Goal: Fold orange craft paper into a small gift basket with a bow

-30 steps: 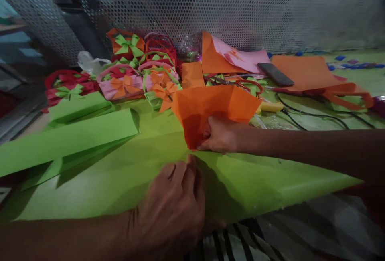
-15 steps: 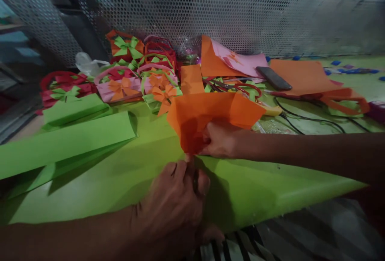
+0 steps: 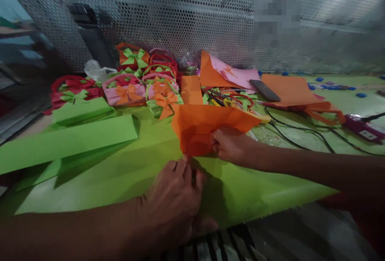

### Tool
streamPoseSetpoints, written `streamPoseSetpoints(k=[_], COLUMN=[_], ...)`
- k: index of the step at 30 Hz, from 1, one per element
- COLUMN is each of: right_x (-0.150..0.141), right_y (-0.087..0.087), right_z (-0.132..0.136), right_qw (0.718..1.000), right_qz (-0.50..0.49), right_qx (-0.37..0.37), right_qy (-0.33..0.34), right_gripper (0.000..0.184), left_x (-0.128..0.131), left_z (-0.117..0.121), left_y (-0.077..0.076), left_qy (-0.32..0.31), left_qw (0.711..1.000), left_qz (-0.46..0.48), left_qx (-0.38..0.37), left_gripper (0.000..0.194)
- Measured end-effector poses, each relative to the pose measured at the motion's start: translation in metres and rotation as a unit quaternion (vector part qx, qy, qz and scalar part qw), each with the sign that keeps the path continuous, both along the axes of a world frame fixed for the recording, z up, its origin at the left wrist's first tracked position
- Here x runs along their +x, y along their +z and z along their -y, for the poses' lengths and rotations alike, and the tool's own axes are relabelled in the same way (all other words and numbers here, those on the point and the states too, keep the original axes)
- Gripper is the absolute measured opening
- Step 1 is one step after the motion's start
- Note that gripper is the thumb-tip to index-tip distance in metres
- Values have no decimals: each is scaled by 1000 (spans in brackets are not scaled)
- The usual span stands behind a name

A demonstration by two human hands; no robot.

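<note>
- While the left hand (image 3: 177, 197) sits on the near side, its fingers curl together and one fingertip reaches the near left corner of the folded orange paper (image 3: 201, 122); from where I stand, I can't tell whether it pinches that corner or only touches it.
- Coming in from the right, the right hand (image 3: 231, 144) sets its bent fingers against the paper's inner side; I can't tell if they are clamped on it.
- That paper stands open like a tray on the middle of the green tabletop (image 3: 255, 189), its far wall raised.
- To the left, folded green sheets (image 3: 75, 138) lie overlapping.
- Beyond them, small paper bags (image 3: 126, 94) with bows crowd together, a dark bottle (image 3: 94, 40) standing tilted behind.
- On the far right, a dark phone (image 3: 264, 90) lies at the left edge of a flat orange sheet (image 3: 290, 88).
</note>
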State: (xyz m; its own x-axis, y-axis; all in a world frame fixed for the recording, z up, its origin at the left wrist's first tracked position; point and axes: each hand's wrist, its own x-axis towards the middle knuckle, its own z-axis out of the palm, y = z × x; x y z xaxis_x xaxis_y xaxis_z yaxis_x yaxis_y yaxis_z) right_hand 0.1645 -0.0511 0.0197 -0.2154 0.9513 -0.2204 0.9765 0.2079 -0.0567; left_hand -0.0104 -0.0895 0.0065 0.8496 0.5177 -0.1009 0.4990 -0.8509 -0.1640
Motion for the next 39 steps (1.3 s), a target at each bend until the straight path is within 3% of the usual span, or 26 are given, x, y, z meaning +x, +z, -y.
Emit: streamPoseSetpoints(k=[16, 22, 23, 24, 26, 27, 29, 35, 39], right_x=[5, 7, 6, 5, 3, 2, 3, 7, 8], right_y=[4, 3, 1, -3, -13, -19, -32, -53, -57], right_z=[8, 45, 54, 62, 71, 71, 66, 51, 54], right_qw=[995, 992, 993, 988, 960, 945, 938, 959, 947], right_qz=[95, 112, 101, 69, 23, 4, -26, -45, -46], right_qx=[38, 48, 49, 72, 161, 214, 250, 165, 205], right_qy=[-13, 13, 44, 122, 230, 246, 237, 227, 242], right_gripper=[22, 20, 23, 22, 26, 32, 41, 51, 47], left_x=[-1, -2, -2, -1, 0, 0, 0, -1, 5], left_z=[5, 4, 3, 2, 1, 0, -1, 2, 0], left_y=[-2, -4, -5, -5, -5, -4, -4, -6, -21], left_qy=[15, 13, 11, 10, 9, 6, -1, -36, -6], left_qw=[999, 999, 999, 999, 999, 999, 999, 993, 996], left_qz=[23, 41, 44, 48, 50, 49, 42, 93, 92], left_qx=[22, 11, 10, 11, 12, 15, 25, 62, -13], left_gripper=[64, 67, 70, 72, 73, 74, 75, 63, 60])
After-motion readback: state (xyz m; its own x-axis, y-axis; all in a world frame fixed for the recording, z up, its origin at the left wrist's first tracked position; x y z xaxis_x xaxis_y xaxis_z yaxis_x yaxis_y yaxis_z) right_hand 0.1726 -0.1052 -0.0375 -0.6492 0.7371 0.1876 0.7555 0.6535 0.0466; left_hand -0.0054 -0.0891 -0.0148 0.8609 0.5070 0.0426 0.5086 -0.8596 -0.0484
